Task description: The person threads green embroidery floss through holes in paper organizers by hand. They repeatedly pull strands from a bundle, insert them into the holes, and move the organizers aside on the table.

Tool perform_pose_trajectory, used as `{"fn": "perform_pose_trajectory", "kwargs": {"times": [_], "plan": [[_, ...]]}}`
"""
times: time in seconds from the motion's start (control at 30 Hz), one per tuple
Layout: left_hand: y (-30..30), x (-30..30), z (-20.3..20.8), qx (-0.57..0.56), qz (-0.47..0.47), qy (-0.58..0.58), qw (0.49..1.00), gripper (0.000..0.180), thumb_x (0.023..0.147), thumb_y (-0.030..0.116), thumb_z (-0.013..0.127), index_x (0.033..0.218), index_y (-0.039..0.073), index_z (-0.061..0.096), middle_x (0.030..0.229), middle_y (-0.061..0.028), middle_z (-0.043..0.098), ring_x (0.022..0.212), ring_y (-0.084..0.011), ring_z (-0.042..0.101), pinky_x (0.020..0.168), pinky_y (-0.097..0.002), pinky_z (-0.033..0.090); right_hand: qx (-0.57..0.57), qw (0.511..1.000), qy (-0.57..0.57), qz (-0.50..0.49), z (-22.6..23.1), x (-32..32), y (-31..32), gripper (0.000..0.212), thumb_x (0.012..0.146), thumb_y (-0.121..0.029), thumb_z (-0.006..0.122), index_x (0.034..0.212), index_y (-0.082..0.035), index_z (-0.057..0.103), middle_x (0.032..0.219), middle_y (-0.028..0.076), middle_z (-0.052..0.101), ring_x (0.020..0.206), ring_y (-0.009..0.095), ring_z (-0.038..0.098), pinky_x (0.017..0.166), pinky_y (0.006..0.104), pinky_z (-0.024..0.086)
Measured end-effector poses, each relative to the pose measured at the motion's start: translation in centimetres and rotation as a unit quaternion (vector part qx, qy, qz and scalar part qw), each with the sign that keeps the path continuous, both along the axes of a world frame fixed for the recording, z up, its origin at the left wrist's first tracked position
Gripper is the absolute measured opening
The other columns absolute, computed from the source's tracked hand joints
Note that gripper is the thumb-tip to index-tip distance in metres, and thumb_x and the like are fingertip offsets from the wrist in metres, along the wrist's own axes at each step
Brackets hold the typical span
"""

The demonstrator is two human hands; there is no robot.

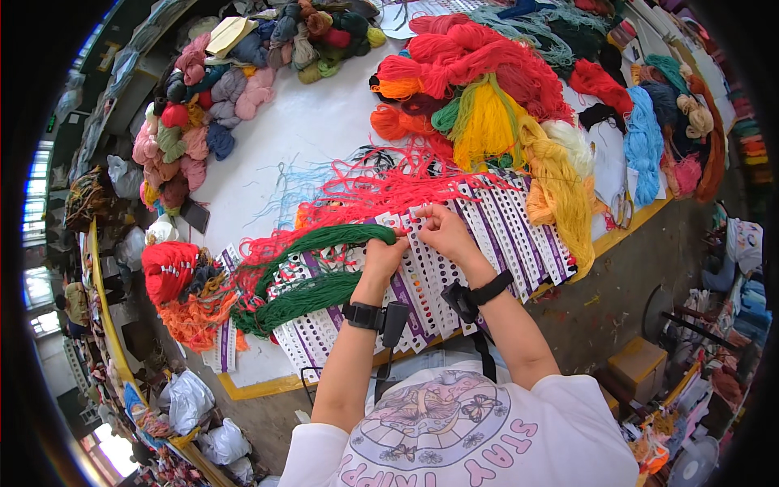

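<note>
A long dark green yarn skein [324, 235] loops leftward from my left hand [385, 255], whose fingers are closed round its end. My right hand [445, 234] is just beside it, thumb and fingertips pinched at the top of the punched cards; whatever is between them is too small to make out. Beneath both hands lie several long white cards with rows of holes [428, 284], some with purple bands, side by side along the near table edge. Red yarn strands [381, 191] run loosely across the cards' far ends.
A tall heap of red yarn [479, 61] stands at the back, with yellow yarn [560, 191] draped over the right-hand cards. Scissors [622, 209] lie at the right edge. Orange yarn [195, 321] sits at the left, and mixed yarn bundles [195, 122] fill the far left of the white table [300, 122].
</note>
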State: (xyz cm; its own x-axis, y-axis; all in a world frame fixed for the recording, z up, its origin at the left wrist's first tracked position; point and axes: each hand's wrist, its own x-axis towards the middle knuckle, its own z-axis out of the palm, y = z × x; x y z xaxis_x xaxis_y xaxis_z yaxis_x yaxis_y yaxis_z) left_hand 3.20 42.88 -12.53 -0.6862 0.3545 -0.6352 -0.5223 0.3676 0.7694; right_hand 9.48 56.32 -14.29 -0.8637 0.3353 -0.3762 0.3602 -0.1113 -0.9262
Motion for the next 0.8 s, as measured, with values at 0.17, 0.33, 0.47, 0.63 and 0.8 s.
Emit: {"fn": "perform_pose_trajectory", "kwargs": {"times": [0.17, 0.33, 0.47, 0.63, 0.8], "plan": [[0.1, -0.2, -1.0, -0.015, -0.002, -0.003, 1.000, 0.014, 0.076, 0.011, 0.061, 0.085, 0.001, 0.058, 0.061, -0.0004, 0.052, 0.043, -0.0068, 0.043, 0.035, -0.0214, 0.034, 0.038, 0.999, -0.006, 0.036, 0.3, -0.2, -0.2, 0.034, 0.068, -0.004, 0.058, 0.102, 0.000, 0.054, 0.063, 0.001, 0.057, 0.055, 0.007, 0.051, 0.051, 0.0222, 0.041], [-0.2, 0.2, -0.9, 0.007, 0.030, 0.028, 0.999, 0.016, 0.074, 0.014, 0.064, 0.082, 0.002, 0.058, 0.059, 0.0009, 0.050, 0.042, -0.0066, 0.042, 0.036, -0.0207, 0.033, 0.000, 1.000, -0.007, 0.012, 0.2, -0.1, 0.2, 0.037, 0.069, -0.005, 0.060, 0.105, 0.000, 0.054, 0.064, 0.002, 0.058, 0.056, 0.008, 0.052, 0.054, 0.0225, 0.042], [-1.5, 0.4, 0.4, 0.089, 0.128, 0.027, 0.987, 0.011, 0.075, 0.011, 0.061, 0.082, 0.002, 0.058, 0.058, 0.0016, 0.050, 0.040, -0.0053, 0.038, 0.038, -0.0198, 0.032, 0.019, 1.000, -0.010, 0.017, 0.1, 0.1, 0.2, 0.036, 0.069, -0.006, 0.060, 0.104, 0.000, 0.053, 0.064, 0.002, 0.057, 0.057, 0.008, 0.052, 0.055, 0.0227, 0.042], [-2.5, 0.3, 1.8, 0.349, 0.200, -0.145, 0.904, 0.003, 0.076, 0.008, 0.058, 0.078, 0.005, 0.057, 0.076, -0.0059, 0.060, 0.041, -0.0032, 0.037, 0.038, -0.0190, 0.030, -0.010, 1.000, -0.003, -0.016, -0.3, 0.2, 0.0, 0.027, 0.071, -0.004, 0.058, 0.097, 0.000, 0.053, 0.063, 0.000, 0.055, 0.057, 0.007, 0.050, 0.053, 0.0218, 0.041], [-1.2, 1.3, -0.6, 0.146, -0.084, 0.168, 0.971, 0.010, 0.078, 0.013, 0.055, 0.079, 0.003, 0.057, 0.096, -0.0078, 0.060, 0.054, -0.0081, 0.047, 0.048, -0.0228, 0.038, -0.108, 0.992, 0.016, -0.065, 0.7, -0.1, -0.7, 0.016, 0.072, 0.000, 0.055, 0.088, -0.001, 0.053, 0.067, 0.000, 0.054, 0.061, 0.005, 0.049, 0.054, 0.0190, 0.039]]}}
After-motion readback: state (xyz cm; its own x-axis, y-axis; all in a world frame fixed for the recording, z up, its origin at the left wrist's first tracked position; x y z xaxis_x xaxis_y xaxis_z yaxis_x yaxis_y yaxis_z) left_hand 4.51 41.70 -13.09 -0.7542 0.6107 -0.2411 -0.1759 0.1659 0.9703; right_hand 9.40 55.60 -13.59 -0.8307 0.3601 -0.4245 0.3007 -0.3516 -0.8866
